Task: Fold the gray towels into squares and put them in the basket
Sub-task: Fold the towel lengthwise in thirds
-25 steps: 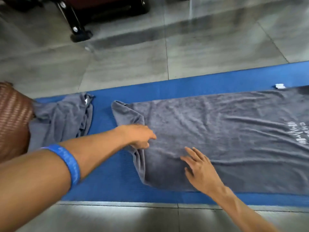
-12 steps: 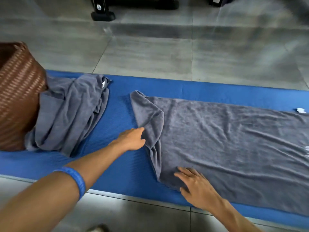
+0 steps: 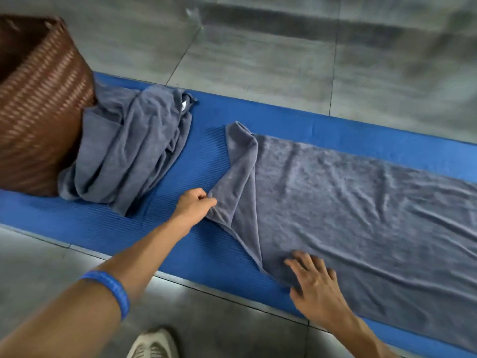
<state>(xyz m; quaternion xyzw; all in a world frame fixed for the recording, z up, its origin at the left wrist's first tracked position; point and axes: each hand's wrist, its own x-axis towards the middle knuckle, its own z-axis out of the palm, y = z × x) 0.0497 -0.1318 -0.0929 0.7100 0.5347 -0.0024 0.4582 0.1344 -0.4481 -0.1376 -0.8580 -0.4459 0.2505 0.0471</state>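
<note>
Left hand [image 3: 193, 206] fingers pinch the folded-over flap of the spread towel [image 3: 348, 202]; right hand [image 3: 313, 282] fingers splayed, pressing its near corner.

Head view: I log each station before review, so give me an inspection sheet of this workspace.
Surface: blue mat on gray tiled floor.
Job's things: spread gray towel, left end crumpled; bunched gray towel against woven basket.
Clutter: nothing seen.
Fingers: left hand pinches the spread towel's folded corner; right hand presses flat on its near edge.
Cables: nothing seen.
Surroundings: shoe, blue wristband.
</note>
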